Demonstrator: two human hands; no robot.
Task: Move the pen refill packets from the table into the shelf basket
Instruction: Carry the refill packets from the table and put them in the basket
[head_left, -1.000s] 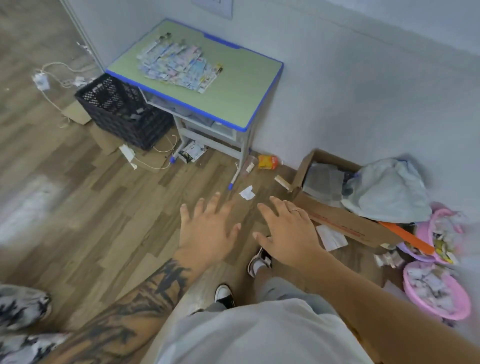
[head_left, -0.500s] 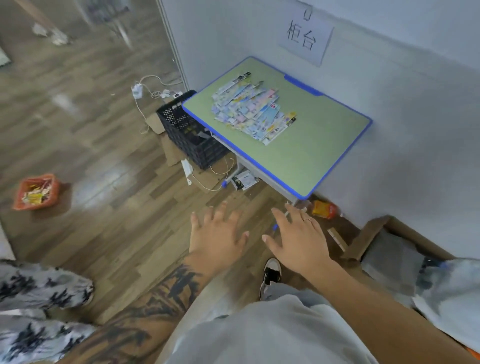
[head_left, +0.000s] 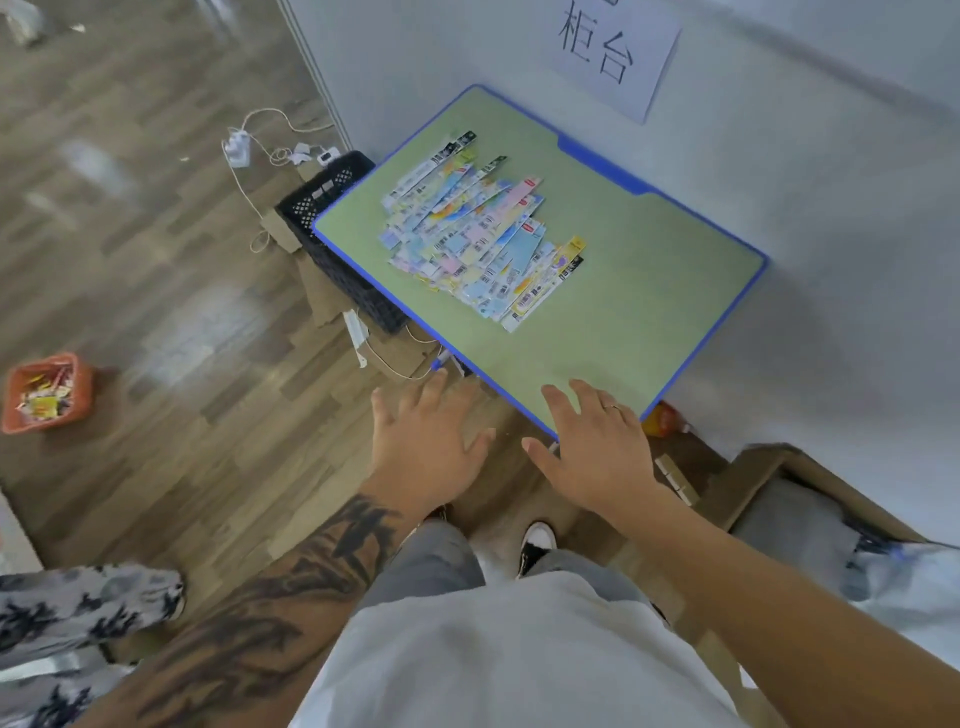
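- Approach step: our left hand (head_left: 423, 441) and right hand (head_left: 597, 447) spread, holding nothing.
- Refill packets (head_left: 483, 234) untouched at 12 o'clock on bench (head_left: 649, 291).
- Next, we judge: reach, gather.

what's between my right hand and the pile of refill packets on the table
Only bare green table, in the head view. The right hand is at the near edge; the packets lie farther back.
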